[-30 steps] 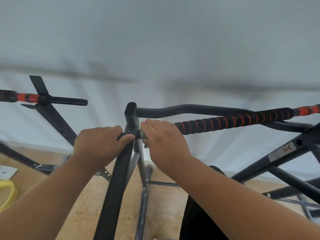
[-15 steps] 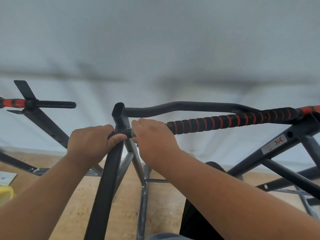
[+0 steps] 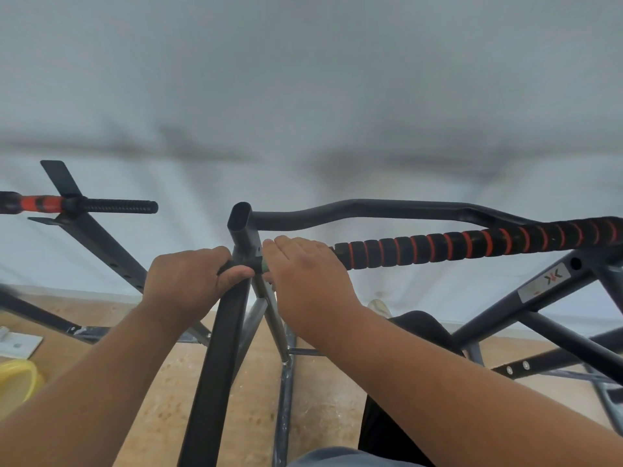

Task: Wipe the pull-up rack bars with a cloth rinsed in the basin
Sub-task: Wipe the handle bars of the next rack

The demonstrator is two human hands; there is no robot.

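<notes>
Left hand [image 3: 188, 281] clamped on the bar stub beside the open-topped post [image 3: 243, 230]. Right hand [image 3: 308, 278] curled over the joint, a sliver of green cloth [image 3: 264, 265] under its fingers. Ribbed grip bar [image 3: 472, 244] running off rightward from that hand, nearer the right.

Floor [image 3: 175, 382]: tan, speckled stone-look surface, running across the near and middle ground. Wall [image 3: 303, 79]: plain white, filling the far half of the view, with soft grey shadow bands across it; it meets the floor along a pale skirting line. Near left edge, on the floor: a yellow rounded object [image 3: 17, 382], only partly in frame, type not determinable. Just beyond it, also at the left edge: a flat white plate [image 3: 20, 345] with a small mark at its centre, lying on the floor.
</notes>
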